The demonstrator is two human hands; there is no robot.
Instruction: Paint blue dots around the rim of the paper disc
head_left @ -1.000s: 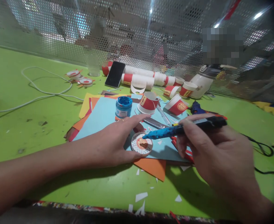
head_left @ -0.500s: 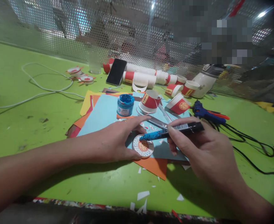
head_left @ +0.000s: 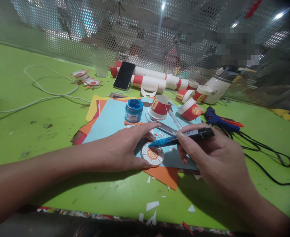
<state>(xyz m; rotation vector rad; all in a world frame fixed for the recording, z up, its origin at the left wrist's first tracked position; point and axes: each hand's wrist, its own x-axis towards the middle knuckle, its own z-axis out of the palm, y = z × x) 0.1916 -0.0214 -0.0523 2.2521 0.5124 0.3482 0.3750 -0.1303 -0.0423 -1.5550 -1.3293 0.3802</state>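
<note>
My left hand (head_left: pixel 125 148) reaches in from the left, its thumb and fingers curved around the rim of a small white paper disc (head_left: pixel 157 160). Blue dots, thin dark dividing lines and an orange round emblem mark the disc's face. A black marker (head_left: pixel 191 135) lies pinched in my right hand (head_left: pixel 216 158). Its front end is coated in blue paint and meets the upper part of the disc's face, or hovers just over it; I cannot tell which. Beyond the left hand stands an open jar of blue paint (head_left: pixel 133 115), beside a cut red-and-white paper cup (head_left: pixel 157 110).
Light-blue paper (head_left: pixel 105 121) and orange sheets lie beneath. Behind are a phone (head_left: pixel 124 75), stacked paper cups (head_left: pixel 148 83) and a bottle (head_left: pixel 217 87). A blue glue gun (head_left: pixel 219 120) with black cable lies right, a white cable (head_left: pixel 48 97) left. Paper scraps (head_left: pixel 152 206) litter the front.
The marker's painted end has shifted slightly up on the disc. My left hand keeps its hold, and the view has moved a little.
</note>
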